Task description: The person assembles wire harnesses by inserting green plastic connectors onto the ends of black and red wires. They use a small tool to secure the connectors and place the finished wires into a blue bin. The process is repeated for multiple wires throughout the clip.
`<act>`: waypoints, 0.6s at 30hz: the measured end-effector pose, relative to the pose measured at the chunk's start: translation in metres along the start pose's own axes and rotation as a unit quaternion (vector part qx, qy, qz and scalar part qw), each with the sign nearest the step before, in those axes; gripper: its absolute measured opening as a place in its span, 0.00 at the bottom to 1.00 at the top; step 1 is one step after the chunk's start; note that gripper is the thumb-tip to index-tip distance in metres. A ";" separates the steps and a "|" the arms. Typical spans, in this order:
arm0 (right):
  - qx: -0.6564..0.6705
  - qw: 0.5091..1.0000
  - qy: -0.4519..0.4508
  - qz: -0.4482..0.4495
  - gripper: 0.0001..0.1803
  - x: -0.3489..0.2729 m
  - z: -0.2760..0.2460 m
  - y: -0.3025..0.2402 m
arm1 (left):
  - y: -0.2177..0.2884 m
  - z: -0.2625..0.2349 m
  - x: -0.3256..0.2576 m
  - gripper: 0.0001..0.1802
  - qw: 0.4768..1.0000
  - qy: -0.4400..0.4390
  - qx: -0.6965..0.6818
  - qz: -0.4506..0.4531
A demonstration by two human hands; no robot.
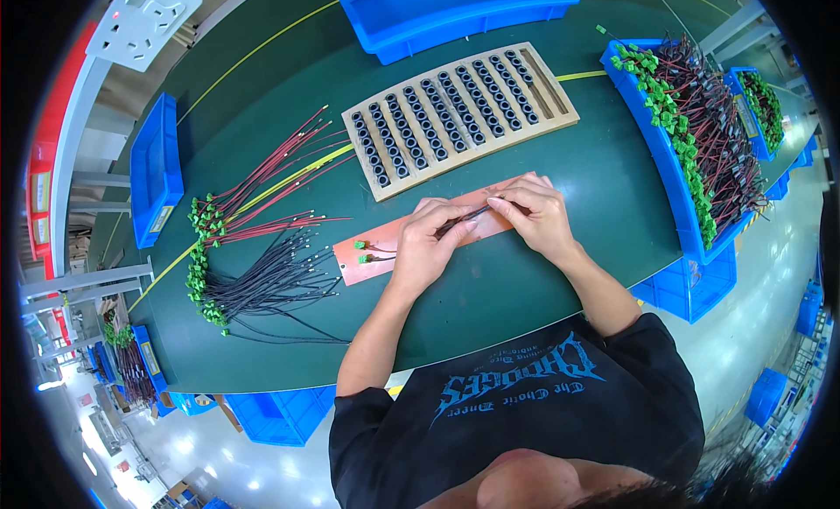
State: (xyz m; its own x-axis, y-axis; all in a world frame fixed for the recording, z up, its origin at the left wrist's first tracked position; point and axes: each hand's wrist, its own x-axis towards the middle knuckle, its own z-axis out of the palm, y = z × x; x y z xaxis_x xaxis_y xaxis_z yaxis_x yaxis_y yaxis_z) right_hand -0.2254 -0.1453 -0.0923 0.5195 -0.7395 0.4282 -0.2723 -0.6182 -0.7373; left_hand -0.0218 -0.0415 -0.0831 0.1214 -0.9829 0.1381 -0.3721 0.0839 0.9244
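Both my hands are closed over an orange-brown strip board (500,231) on the green table. My left hand (423,246) grips a thin black wire between thumb and fingers. My right hand (535,213) pinches the same black wire (477,213) a little further right, so a short stretch shows between them. Two green connectors (360,245) rest at the board's left end, and their wires, one reddish and one black, run toward my left hand. The fingers partly hide where these wires go.
Beyond the board sits a wooden rack (420,172) with rows of black ring-shaped parts. Left of it spread red wires (262,178) and black wires (271,277) with green connectors. A blue bin (700,220) at right is full of wired connectors. Blue trays (394,47) stand behind and at left.
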 end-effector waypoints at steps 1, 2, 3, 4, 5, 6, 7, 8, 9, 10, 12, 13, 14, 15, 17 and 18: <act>-0.028 1.000 -0.006 -0.009 0.07 0.001 -0.001 -0.001 | 0.001 -0.001 0.000 0.17 1.000 -0.004 -0.001 -0.002; -0.025 1.000 -0.002 -0.004 0.07 0.000 -0.002 0.001 | 0.006 -0.002 0.002 0.20 1.000 -0.010 -0.001 -0.003; -0.022 1.000 0.001 0.001 0.07 -0.001 -0.002 0.003 | 0.012 -0.005 0.003 0.22 1.000 -0.012 0.024 0.003; -0.019 1.000 0.005 0.006 0.07 -0.002 -0.003 0.005 | 0.019 -0.008 0.002 0.24 0.999 -0.013 0.049 0.010; -0.020 1.000 0.002 0.009 0.07 -0.004 -0.004 0.006 | 0.025 -0.012 0.001 0.26 0.997 -0.014 0.073 0.015; -0.021 1.000 0.000 0.012 0.07 -0.005 -0.006 0.007 | 0.026 -0.017 0.000 0.27 0.995 -0.019 0.099 0.019; -0.022 1.000 -0.003 0.016 0.07 -0.006 -0.006 0.008 | 0.026 -0.023 -0.001 0.28 0.992 -0.024 0.125 0.023; -0.021 1.000 -0.002 0.017 0.07 -0.006 -0.006 0.008 | 0.026 -0.027 -0.003 0.30 0.988 -0.027 0.152 0.026; -0.019 1.000 -0.002 0.019 0.07 -0.005 -0.005 0.009 | 0.026 -0.027 -0.005 0.28 0.990 -0.026 0.138 0.028; -0.018 1.000 -0.001 0.021 0.07 -0.006 -0.005 0.010 | 0.025 -0.027 -0.006 0.27 0.992 -0.025 0.123 0.029; -0.020 1.000 -0.001 0.018 0.07 -0.005 -0.005 0.009 | 0.021 -0.024 -0.008 0.24 0.993 -0.019 0.104 0.049; -0.022 1.000 -0.001 0.016 0.07 -0.006 -0.005 0.009 | 0.017 -0.020 -0.008 0.23 0.993 -0.015 0.098 0.068; -0.021 1.000 -0.004 0.010 0.07 -0.005 -0.003 0.010 | 0.012 -0.017 -0.009 0.21 0.992 -0.010 0.094 0.085; -0.023 1.000 -0.005 0.006 0.07 -0.005 -0.002 0.011 | 0.004 -0.016 -0.010 0.20 0.992 0.002 0.091 0.089; -0.024 1.000 -0.005 0.002 0.07 -0.006 -0.002 0.012 | -0.007 -0.014 -0.009 0.17 0.991 0.026 0.085 0.095; -0.024 1.000 -0.004 0.004 0.07 -0.006 -0.002 0.011 | -0.005 -0.013 -0.009 0.17 0.994 0.017 0.070 0.081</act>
State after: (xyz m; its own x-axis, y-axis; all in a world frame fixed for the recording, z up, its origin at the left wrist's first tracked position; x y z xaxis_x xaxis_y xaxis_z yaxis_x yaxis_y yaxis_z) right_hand -0.2331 -0.1481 -0.1018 0.5236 -0.7421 0.4185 -0.3151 -0.6251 -0.7141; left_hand -0.0090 -0.0310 -0.0842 0.0800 -0.9521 0.2952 -0.5133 0.2145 0.8310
